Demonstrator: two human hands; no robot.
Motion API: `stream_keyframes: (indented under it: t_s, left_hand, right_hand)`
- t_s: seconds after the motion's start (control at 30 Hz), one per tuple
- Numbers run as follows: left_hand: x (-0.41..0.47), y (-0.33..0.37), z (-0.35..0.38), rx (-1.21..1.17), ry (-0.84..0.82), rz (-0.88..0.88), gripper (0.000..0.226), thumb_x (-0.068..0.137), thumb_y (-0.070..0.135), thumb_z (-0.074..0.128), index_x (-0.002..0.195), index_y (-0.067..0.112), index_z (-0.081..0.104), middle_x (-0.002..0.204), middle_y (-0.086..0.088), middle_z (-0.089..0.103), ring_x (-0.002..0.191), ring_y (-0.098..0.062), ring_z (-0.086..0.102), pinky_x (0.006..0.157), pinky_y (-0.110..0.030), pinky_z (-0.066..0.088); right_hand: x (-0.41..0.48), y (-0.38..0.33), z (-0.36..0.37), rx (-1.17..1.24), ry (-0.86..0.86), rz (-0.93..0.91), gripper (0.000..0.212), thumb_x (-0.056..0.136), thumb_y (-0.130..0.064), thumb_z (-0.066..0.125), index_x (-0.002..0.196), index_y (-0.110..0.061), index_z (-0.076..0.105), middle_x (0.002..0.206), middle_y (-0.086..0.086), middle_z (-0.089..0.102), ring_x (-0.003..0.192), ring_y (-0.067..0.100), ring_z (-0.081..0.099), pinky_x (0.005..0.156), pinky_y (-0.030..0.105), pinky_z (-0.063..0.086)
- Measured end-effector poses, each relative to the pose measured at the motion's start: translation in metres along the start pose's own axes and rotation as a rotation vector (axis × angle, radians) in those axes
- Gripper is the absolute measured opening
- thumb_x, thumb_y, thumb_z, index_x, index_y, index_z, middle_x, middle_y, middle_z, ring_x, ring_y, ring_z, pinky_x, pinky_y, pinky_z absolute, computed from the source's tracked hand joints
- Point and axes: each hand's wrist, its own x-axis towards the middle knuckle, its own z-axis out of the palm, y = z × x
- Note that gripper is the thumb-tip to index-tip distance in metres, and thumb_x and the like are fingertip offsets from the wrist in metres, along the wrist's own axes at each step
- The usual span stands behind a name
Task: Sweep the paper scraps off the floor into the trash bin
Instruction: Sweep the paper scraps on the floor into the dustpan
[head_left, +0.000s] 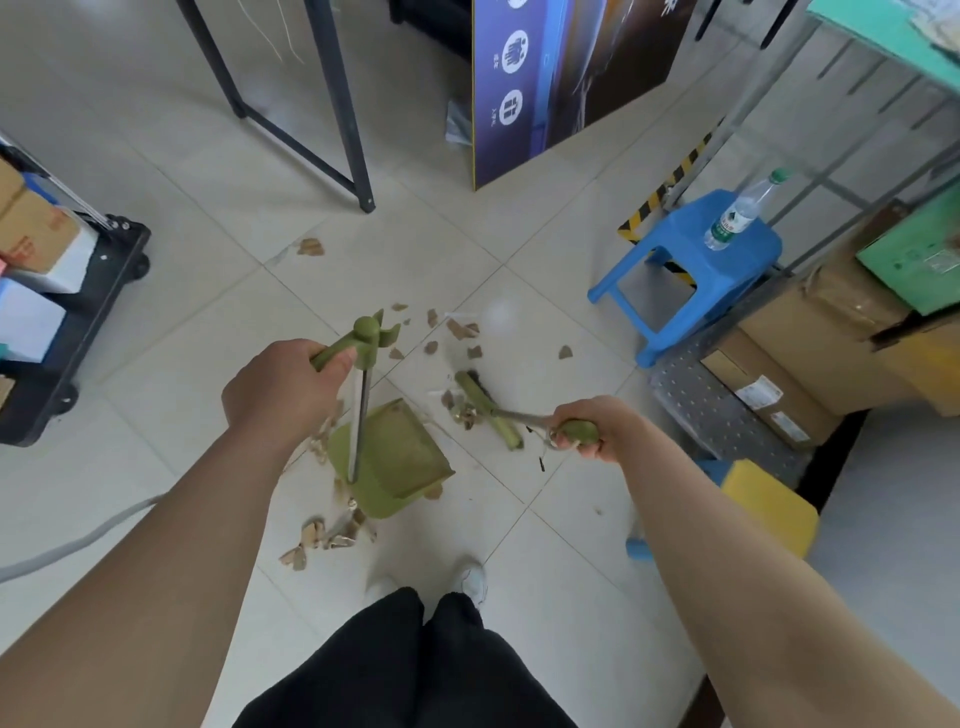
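Tiled floor (519, 218) w/ paper scraps (460, 330), green dustpan (405, 457), blue stool (685, 228).

I count one dustpan (408, 454), one broom (484, 402), one blue stool (675, 231) and one bottle (737, 213). The paper scraps (311, 538) number well over a dozen, too many for an exact count.

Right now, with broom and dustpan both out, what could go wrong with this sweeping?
1. A heap of scraps lies on the near side of the dustpan, away from the broom; it may get missed or trodden on by the shoes.
2. One lone scrap out near the table leg is easily overlooked.
3. No bin shows, so carrying the dustpan to one could spill scraps.
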Motion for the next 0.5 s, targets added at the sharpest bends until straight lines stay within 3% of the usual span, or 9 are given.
stream_keyframes:
  t_s: [0.1, 0.33, 0.5]
  left_hand:
    - [0.004, -0.002, -0.007, 0.006, -0.004, 0.023, 0.045, 0.091, 0.061, 0.044, 0.075, 0.024, 0.062, 0.066, 0.006, 0.063, 0.057, -0.014, 0.054, 0.052, -0.024, 0.032]
    - [0.018, 0.007, -0.009, -0.001, -0.003, 0.042, 0.047, 0.090, 0.063, 0.043, 0.075, 0.024, 0.063, 0.064, 0.004, 0.063, 0.057, -0.016, 0.055, 0.051, -0.024, 0.032]
    - [0.036, 0.021, -0.001, -0.017, 0.004, -0.004, 0.045, 0.091, 0.060, 0.044, 0.073, 0.024, 0.063, 0.062, 0.005, 0.062, 0.056, -0.015, 0.055, 0.052, -0.024, 0.033]
  right_hand:
    - [-0.015, -0.002, -0.009, 0.119, -0.017, -0.018, 0.026, 0.070, 0.000, 0.068, 0.096, 0.005, 0.066, 0.082, 0.022, 0.063, 0.046, 0.016, 0.050, 0.034, 0.016, 0.033]
    - [-0.021, -0.005, -0.033, 0.219, 0.135, -0.075, 0.025, 0.080, 0.001, 0.063, 0.103, 0.012, 0.064, 0.077, 0.021, 0.064, 0.051, 0.017, 0.051, 0.033, 0.017, 0.037]
    - [0.015, -0.030, -0.070, 0.286, 0.233, -0.073, 0.019, 0.082, 0.005, 0.061, 0.101, 0.004, 0.060, 0.068, 0.018, 0.060, 0.033, 0.012, 0.051, 0.028, 0.012, 0.032]
